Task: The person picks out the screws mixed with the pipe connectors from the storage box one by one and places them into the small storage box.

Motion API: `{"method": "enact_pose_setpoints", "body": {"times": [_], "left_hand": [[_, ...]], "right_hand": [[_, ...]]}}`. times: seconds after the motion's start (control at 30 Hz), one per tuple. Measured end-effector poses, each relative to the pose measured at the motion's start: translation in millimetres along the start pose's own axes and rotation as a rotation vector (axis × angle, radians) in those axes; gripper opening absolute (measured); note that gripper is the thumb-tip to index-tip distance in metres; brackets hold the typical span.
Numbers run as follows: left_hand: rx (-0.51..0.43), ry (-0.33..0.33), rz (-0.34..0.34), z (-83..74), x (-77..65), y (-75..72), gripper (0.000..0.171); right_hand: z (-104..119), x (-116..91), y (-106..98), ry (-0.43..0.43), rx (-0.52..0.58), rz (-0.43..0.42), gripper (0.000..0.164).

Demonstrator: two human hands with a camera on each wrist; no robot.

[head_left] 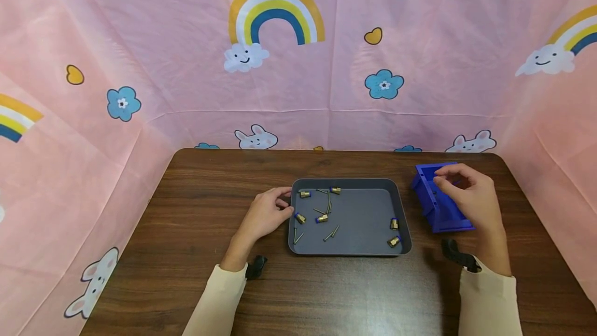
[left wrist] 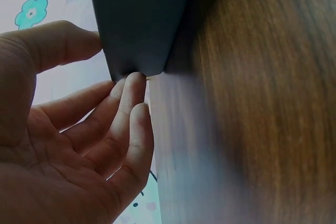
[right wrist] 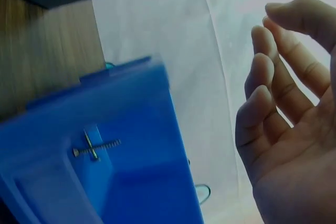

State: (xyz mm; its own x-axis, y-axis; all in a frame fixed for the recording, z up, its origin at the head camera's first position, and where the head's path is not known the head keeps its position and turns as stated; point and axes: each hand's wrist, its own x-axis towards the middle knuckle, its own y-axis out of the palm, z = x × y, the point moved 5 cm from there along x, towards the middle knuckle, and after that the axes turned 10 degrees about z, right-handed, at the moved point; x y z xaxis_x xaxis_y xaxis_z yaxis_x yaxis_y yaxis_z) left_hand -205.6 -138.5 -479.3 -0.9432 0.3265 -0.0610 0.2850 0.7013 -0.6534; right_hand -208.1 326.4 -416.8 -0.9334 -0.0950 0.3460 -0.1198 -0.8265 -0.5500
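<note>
My left hand (head_left: pixel 267 214) is at the left side of a grey tray (head_left: pixel 359 217), its thumb and fingertips touching the outer wall (left wrist: pixel 142 19). Inside the tray lie several brass push-in fittings with blue collars, such as one fitting (head_left: pixel 322 218), and several thin screws (head_left: pixel 331 233). Over the blue bin (head_left: pixel 453 225), my right hand (head_left: pixel 473 193) hovers with relaxed, bent fingers. Its thumb and index fingertips are close together, and nothing shows between them. Two crossed screws (right wrist: pixel 97 147) lie inside the bin in the right wrist view.
Tray and bin stand side by side on a dark wooden table (head_left: pixel 186 274), the bin to the right. A pink patterned cloth (head_left: pixel 186 40) hangs behind the table and along both sides. Black straps (head_left: pixel 459 256) circle the wrists.
</note>
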Motion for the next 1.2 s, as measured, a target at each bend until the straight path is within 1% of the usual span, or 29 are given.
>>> {"method": "enact_pose_setpoints", "body": {"times": [0.17,0.33,0.5,0.77,0.97,1.2], "left_hand": [[0.004,0.003,-0.001,-0.8,-0.1,-0.1,0.052],[0.001,0.003,0.002,-2.1,-0.2,-0.3,0.052],[-0.001,0.012,0.001,-2.6,0.1,-0.4,0.051],[-0.001,0.005,0.003,-2.5,0.7,-1.2,0.051],[-0.009,0.003,0.006,-4.7,-0.2,-1.9,0.051],[-0.014,0.002,0.006,-4.9,-0.9,-2.2,0.051]], "right_hand": [[10.8,4.6,15.9,-0.058,0.027,0.069,0.018],[17.8,7.8,28.8,-0.071,0.065,0.126,0.017],[24.4,10.8,40.9,-0.100,0.064,0.176,0.020],[38.2,16.1,63.3,-0.159,0.086,0.251,0.022],[47.9,19.6,78.8,-0.197,0.121,0.292,0.025],[57.5,21.9,95.2,-0.224,0.113,0.333,0.022]]}}
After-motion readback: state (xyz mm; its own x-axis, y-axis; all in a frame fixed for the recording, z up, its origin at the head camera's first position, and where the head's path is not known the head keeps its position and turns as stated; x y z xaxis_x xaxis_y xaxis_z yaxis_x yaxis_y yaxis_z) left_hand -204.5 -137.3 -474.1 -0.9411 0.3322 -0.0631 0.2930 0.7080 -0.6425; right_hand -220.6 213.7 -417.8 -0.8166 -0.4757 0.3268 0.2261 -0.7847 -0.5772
